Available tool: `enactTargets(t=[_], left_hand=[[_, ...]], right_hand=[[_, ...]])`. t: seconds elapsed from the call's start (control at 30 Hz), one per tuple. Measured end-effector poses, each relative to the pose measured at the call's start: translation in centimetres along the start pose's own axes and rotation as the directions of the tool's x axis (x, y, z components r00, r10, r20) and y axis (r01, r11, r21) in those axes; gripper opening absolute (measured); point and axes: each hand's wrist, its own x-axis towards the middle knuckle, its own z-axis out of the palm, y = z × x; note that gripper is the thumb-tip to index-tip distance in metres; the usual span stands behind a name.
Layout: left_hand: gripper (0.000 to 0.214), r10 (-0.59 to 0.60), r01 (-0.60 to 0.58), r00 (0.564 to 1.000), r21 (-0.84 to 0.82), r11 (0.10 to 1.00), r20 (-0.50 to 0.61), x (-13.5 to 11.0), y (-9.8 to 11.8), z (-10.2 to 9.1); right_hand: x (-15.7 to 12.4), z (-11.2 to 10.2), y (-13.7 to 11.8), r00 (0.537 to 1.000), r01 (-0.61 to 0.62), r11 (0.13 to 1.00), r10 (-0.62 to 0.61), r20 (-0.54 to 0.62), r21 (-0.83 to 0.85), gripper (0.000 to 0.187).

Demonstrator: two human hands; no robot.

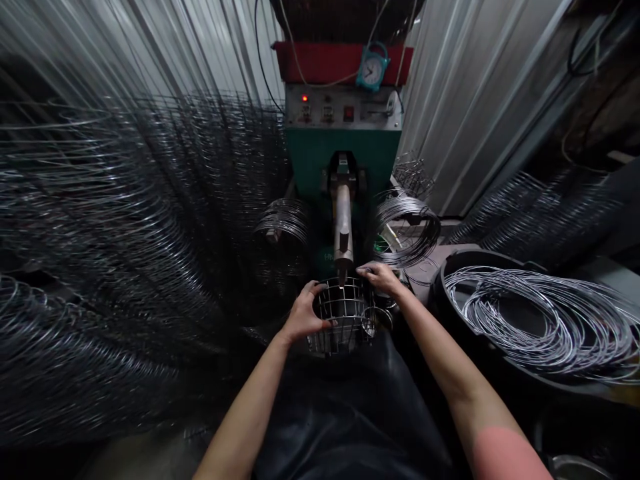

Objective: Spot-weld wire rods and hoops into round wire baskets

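The left hand point(303, 311), fingers spread, grips the side of a wire basket point(344, 319), while the right hand point(381, 278) curls over its rim. The basket sits just below the metal arm point(343, 223) of a green machine point(315, 157), near a black tub point(439, 287) of wire coils point(540, 320).

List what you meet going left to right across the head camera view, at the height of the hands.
hanging coils of wire, left hand, wire basket, right hand, black tub of wire coils
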Motion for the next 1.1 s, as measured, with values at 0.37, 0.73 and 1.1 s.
enactTargets(t=[0.37, 0.73, 1.1], left_hand=[[0.086, -0.049, 0.049, 0.999, 0.000, 0.999, 0.001, -0.3, 0.5, -0.5], [0.045, -0.123, 0.130, 0.949, -0.004, 0.992, 0.291, 5.7, -0.5, -4.2], [0.024, -0.184, 0.162, 0.982, 0.347, 0.924, 0.033, 9.0, 1.2, -2.5]], right_hand=[[0.3, 1.7, -0.4, 0.984, -0.017, 1.000, 0.016, 0.177, 0.004, 0.032], [0.5, 2.2, 0.1, 0.979, 0.018, 0.998, -0.031, 0.203, 0.065, 0.029], [3.0, 3.2, 1.1, 0.992, -0.096, 0.992, 0.102, 0.075, -0.078, 0.026]])
